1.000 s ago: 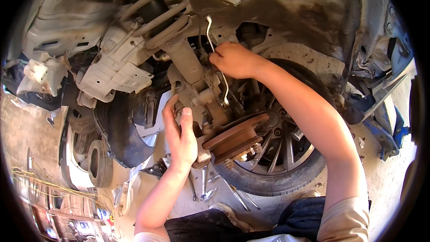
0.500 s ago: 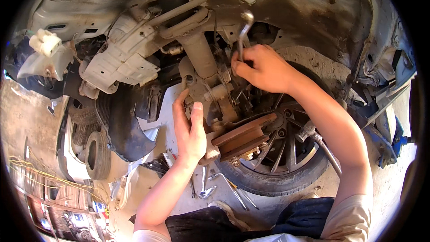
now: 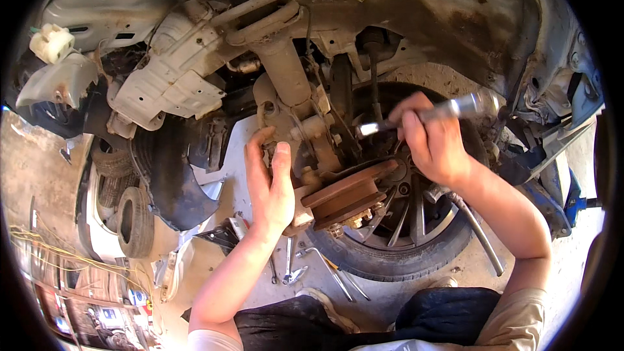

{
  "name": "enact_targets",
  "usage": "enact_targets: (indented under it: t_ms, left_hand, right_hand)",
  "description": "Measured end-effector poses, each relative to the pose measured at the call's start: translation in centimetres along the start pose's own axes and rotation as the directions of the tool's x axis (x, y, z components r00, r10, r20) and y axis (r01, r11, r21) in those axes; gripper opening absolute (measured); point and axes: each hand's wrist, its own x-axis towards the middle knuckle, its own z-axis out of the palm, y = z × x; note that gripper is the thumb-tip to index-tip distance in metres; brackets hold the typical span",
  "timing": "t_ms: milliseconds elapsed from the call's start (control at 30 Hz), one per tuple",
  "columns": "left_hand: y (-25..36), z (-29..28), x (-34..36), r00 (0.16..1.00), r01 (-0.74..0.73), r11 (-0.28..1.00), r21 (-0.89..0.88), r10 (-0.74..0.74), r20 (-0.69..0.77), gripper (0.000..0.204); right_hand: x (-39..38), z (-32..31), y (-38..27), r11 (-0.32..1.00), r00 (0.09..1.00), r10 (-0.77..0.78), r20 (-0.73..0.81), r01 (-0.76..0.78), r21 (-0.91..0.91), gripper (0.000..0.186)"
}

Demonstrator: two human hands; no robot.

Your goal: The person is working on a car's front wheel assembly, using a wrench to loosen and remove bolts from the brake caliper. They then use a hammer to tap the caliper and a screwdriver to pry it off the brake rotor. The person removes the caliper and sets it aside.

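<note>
My right hand (image 3: 437, 146) is closed round a chrome wrench (image 3: 458, 105), which lies nearly level above the wheel on the floor. The wrench is smeared by motion, and its near end points at the strut's lower bracket (image 3: 312, 129) without clearly touching it. My left hand (image 3: 270, 185) is held upright beside the steering knuckle (image 3: 302, 205), thumb and fingers apart; the fingertips lie against the metal, their contact partly hidden. Right of that hand is the rusty brake disc (image 3: 351, 192) with its studs. Above stands the strut (image 3: 286, 78) inside its coil spring (image 3: 266, 23).
A wheel (image 3: 390, 266) lies beneath the disc, with a hammer (image 3: 478, 237) resting across it. Several hand tools (image 3: 335, 276) are on the floor near my feet. Old tyres (image 3: 136, 221) stand at left, past a dark plastic liner (image 3: 172, 182). A blue jack (image 3: 575, 208) is at right.
My right hand has moved right and down, away from the strut, and the wrench has swung from upright to nearly level. My left hand stays by the knuckle.
</note>
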Motion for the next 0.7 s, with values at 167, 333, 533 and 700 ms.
enact_targets:
  t_ms: [167,333,533,700]
  left_hand:
    - [-0.5,-0.2,0.0,0.996,-0.086,0.983,0.164,0.082,0.027,0.033]
    - [-1.1,-0.1,0.2,0.997,-0.037,0.998,0.057,0.033,0.072,0.035]
    - [-0.9,-0.1,0.3,0.998,-0.038,0.996,0.084,0.033,0.056,0.039]
    - [-0.5,-0.6,0.4,0.995,-0.034,0.997,0.073,0.027,0.093,0.044]
  right_hand:
    - [5.1,2.0,0.4,0.96,0.961,0.265,0.086,-0.271,0.07,0.028]
    - [8.2,6.3,2.9,0.937,0.926,0.332,0.179,-0.346,0.05,0.041]
    - [9.6,8.5,3.4,0.936,0.923,0.338,0.184,-0.35,0.037,0.042]
    - [7.6,6.5,0.6,0.956,0.953,0.283,0.112,-0.29,0.049,0.035]
